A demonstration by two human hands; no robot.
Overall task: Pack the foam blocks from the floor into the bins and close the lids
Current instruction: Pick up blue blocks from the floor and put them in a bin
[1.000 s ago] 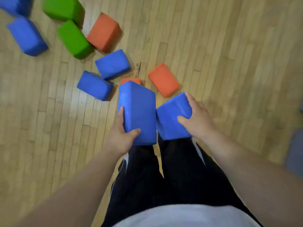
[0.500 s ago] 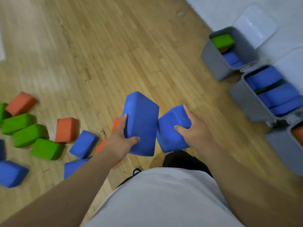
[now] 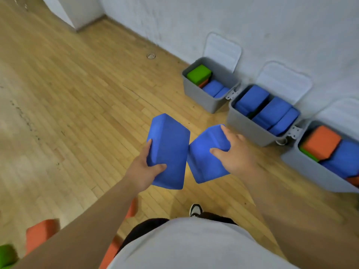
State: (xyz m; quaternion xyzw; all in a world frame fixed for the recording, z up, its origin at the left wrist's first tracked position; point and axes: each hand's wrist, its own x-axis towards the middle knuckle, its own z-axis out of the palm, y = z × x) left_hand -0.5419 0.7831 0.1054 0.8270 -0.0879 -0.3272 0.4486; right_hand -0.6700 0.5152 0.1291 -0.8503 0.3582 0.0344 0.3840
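Note:
My left hand [image 3: 142, 170] grips a blue foam block [image 3: 171, 144] held upright in front of me. My right hand [image 3: 236, 155] grips a second blue foam block [image 3: 204, 164], tilted and touching the first. Both are carried above the wooden floor. Three grey bins stand open along the wall: the far bin [image 3: 196, 94] holds green, orange and blue blocks, the middle bin [image 3: 246, 127] is packed with blue blocks, the near bin [image 3: 310, 171] holds orange, green and blue blocks. Their white lids [image 3: 223, 49] lean back against the wall.
An orange block [image 3: 38, 232] and a green block [image 3: 6, 255] lie on the floor at the lower left, partly hidden by my left arm. The white wall [image 3: 252, 20] runs behind the bins. One shoe [image 3: 195, 209] shows below the blocks.
The view has swung from the scattered blocks on the floor to the bins along the wall. Both hands still hold their blue blocks, now nearer the bins.

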